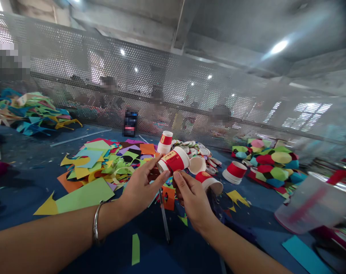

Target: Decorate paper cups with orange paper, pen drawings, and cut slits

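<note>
A red and white paper cup [179, 160] is tilted on its side, its rim towards the right. My left hand [143, 186] is closed round its left end, the thumb along the lower side. The thumb and forefinger of my right hand [194, 199] pinch together at the cup's lower edge; what lies between their tips is mostly hidden. Just behind stands a short stack of paper cups [165, 141]. To the right, one more cup [209, 183] lies tipped over, and another cup stack [235, 172] stands beyond it. A clear thin rod [164, 217] is below my hands.
Coloured paper pieces [90, 160] are heaped at left centre, with cut scraps [32, 110] farther left. Round discs [194, 148] lie behind the cups. Multicoloured paper shapes [273, 161] and a translucent tub [313, 205] are at right. A perforated metal screen [161, 83] borders the table's back.
</note>
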`<action>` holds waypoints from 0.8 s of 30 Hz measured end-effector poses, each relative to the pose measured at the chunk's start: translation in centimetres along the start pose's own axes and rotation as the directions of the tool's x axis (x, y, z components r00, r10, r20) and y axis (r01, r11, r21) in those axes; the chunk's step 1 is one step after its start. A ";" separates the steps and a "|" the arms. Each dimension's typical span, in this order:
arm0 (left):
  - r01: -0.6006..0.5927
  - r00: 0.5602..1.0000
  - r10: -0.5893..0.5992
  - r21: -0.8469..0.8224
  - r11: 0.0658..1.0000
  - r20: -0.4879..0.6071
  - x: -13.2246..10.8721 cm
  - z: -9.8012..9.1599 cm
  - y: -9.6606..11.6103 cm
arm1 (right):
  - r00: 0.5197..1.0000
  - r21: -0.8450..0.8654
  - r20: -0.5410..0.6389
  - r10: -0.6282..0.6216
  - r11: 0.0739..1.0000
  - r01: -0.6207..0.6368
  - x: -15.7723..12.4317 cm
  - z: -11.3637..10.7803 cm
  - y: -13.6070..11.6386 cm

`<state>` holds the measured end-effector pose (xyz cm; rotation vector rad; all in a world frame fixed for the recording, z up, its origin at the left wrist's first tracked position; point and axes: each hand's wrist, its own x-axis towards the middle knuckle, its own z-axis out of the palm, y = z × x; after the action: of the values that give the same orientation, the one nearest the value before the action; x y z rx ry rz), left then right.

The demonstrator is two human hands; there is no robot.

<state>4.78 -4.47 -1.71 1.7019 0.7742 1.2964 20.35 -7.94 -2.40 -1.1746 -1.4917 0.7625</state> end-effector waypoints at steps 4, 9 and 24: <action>-0.010 1.000 0.010 0.042 0.999 0.001 -0.1 -0.1 -0.1 | 1.000 0.008 0.000 0.023 1.000 -0.023 0.0 0.0 0.0; -0.048 0.999 0.046 0.081 0.996 0.026 -0.1 -0.1 -0.3 | 0.999 0.013 0.007 0.045 0.999 -0.045 0.0 0.0 -0.1; -0.090 0.996 0.091 0.151 0.984 -0.002 -0.2 -0.1 -0.6 | 0.998 0.018 0.004 0.056 0.998 -0.056 0.1 0.1 0.1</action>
<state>4.65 -4.38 -2.36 1.8717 0.8269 1.3363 20.32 -7.81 -2.45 -1.2069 -1.4574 0.8150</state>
